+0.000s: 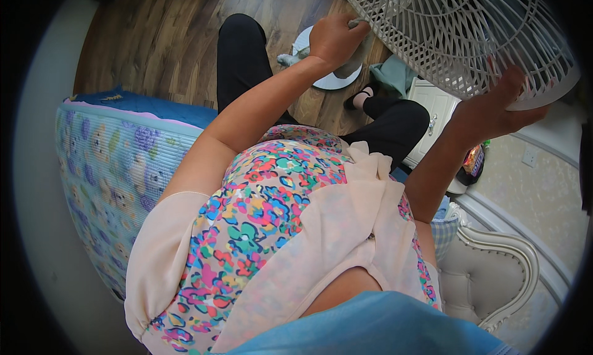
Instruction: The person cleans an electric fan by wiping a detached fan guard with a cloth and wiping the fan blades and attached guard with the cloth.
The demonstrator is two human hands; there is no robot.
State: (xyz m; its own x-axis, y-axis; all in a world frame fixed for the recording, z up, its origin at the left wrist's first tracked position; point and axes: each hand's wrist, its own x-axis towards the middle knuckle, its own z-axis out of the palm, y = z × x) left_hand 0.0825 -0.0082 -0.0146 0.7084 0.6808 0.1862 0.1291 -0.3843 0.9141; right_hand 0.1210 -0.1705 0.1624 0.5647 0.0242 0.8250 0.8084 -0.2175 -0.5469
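Observation:
At the upper right, a white fan guard [431,35] of plastic ribs is tilted up close to me. My right hand [500,102] grips its lower rim, thumb over the ribs. My left hand [337,40] is closed on a greyish bit of material, probably cloth, pressed at the guard's left edge. Beneath my left hand, a round white base [337,83] lies on the floor, partly covered by the hand. A pale grey-blue cloth-like thing [288,59] rests at its left edge.
My knees are spread around the base on the wood floor [153,44]. A quilted mattress or bed [106,151] stands at left. At right are a white cabinet [428,109], a tufted headboard [482,271] and a green cloth [394,75].

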